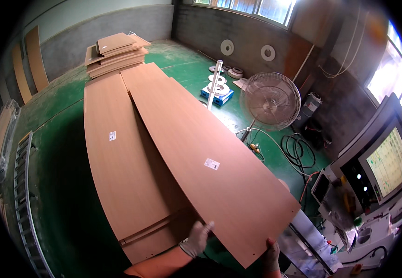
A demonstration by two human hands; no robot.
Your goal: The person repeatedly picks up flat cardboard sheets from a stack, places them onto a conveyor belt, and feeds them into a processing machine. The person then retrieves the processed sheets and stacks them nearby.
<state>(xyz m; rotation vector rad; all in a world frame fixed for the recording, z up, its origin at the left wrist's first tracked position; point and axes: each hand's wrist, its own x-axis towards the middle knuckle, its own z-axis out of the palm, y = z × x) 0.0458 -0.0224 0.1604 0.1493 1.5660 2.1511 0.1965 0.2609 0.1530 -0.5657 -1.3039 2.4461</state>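
Note:
A long light-brown wood panel (pixel 210 157) with a white label slants across the middle, its near end raised off the stack and its far end over the stack's far right. My left hand (pixel 198 239), in a pale glove, grips the panel's left edge near the close end. At the near right corner my right hand (pixel 271 256), gloved with a bare thumb, holds the end, thumb on top and fingers hidden beneath. Below and to the left lies another labelled panel (pixel 113 162) on the stack. A small drilled hole shows near each close corner of the held panel.
A further pile of panels (pixel 117 44) stands behind. To the right are a standing fan (pixel 270 103), coiled black hose (pixel 298 150) and a machine with a screen (pixel 388 162). A roller conveyor (pixel 24 194) runs along the left. Rolls of edging (pixel 218 88) sit on the green floor.

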